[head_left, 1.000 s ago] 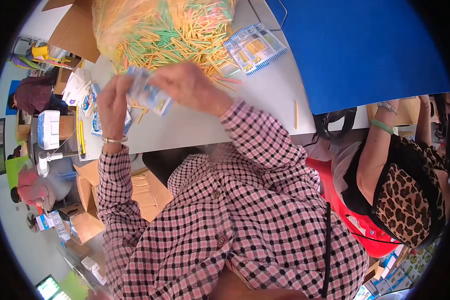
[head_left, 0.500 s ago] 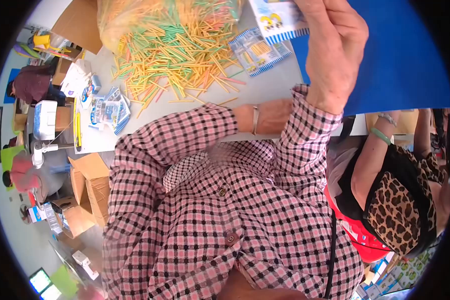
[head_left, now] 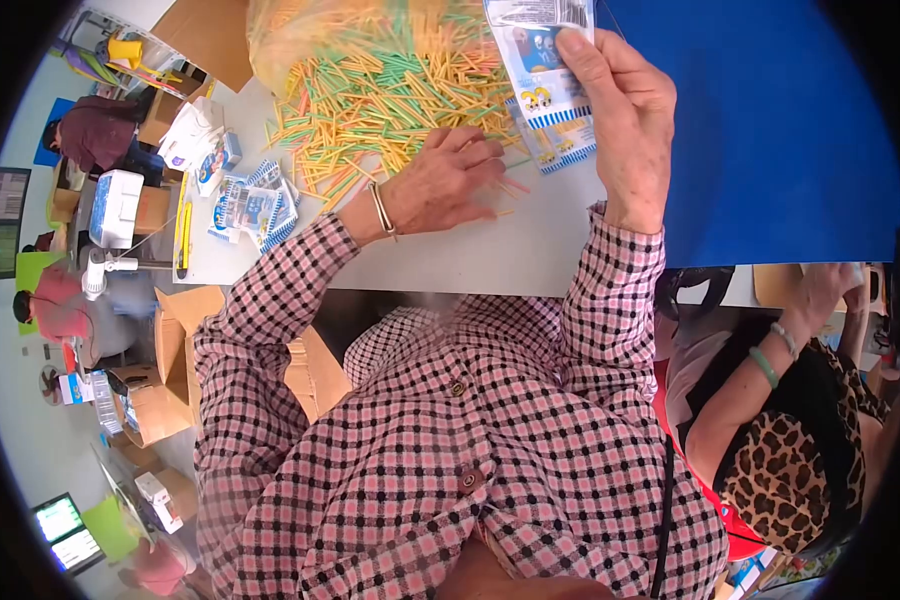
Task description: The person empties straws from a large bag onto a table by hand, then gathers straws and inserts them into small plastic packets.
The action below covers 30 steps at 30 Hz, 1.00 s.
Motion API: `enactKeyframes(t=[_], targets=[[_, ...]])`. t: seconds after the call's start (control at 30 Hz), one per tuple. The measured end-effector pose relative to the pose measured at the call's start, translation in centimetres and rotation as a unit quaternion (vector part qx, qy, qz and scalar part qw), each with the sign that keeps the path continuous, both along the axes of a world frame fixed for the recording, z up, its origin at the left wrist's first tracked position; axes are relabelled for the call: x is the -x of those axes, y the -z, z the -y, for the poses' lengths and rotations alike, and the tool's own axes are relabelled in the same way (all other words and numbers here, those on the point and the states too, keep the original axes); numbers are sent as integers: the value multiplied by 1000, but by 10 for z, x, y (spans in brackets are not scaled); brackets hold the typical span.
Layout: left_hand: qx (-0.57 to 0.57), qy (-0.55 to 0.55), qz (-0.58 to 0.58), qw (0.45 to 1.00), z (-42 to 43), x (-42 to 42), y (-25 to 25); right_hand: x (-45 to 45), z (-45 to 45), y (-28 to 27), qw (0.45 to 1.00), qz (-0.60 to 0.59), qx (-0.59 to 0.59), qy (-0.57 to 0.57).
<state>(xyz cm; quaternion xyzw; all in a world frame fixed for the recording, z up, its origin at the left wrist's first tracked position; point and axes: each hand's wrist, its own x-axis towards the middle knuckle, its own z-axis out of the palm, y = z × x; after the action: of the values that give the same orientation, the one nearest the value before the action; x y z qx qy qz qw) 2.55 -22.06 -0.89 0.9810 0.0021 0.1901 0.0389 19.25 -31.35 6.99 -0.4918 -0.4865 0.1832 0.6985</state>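
In my right hand (head_left: pixel 635 125) is a printed plastic packet (head_left: pixel 540 65) with blue-and-white striped edging, cartoon pictures and a barcode, pinched between thumb and fingers. Another striped packet (head_left: pixel 567 157) lies on the table just below it, partly covered. My left hand (head_left: pixel 445 180) hovers at the near edge of a heap of thin coloured sticks (head_left: pixel 370 110), yellow, green and pink. Its fingers are apart and slightly blurred, and I see nothing held in them. A few loose sticks lie by its fingertips.
A clear plastic bag (head_left: pixel 320 30) stands behind the heap. Several packets (head_left: pixel 255 205) lie at the left of the white table (head_left: pixel 420 260), near a yellow cutter (head_left: pixel 184 235). A blue surface (head_left: pixel 770 140) is at right. Beside me, a co-worker's arm (head_left: pixel 760 370) reaches forward. Cardboard boxes (head_left: pixel 175 340) stand left.
My left hand has come out from behind my right forearm and moved left to the stick heap. My right hand has shifted left with the packet, and more of the packet shows.
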Motion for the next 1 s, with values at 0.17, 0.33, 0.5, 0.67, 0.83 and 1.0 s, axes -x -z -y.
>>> enactKeyframes(t=[0.17,0.33,0.5,0.67,0.83,1.0], targets=[[-86,18,-10,996,-1,-6,6,3,1,2,999,-41,7,-3],[-85,9,-24,996,-12,-26,12,1,3,2,997,-64,34,-1],[-188,-39,20,981,-14,-31,14,-3,3,4,997,-65,51,-2],[-99,-90,82,988,-37,-15,-2,-12,-9,27,995,-71,65,6],[-9,-131,52,990,-76,12,-21,-3,-22,41,988,-131,76,-31],[-141,-107,-51,983,-87,28,-37,-1,-31,54,986,-131,99,-32]])
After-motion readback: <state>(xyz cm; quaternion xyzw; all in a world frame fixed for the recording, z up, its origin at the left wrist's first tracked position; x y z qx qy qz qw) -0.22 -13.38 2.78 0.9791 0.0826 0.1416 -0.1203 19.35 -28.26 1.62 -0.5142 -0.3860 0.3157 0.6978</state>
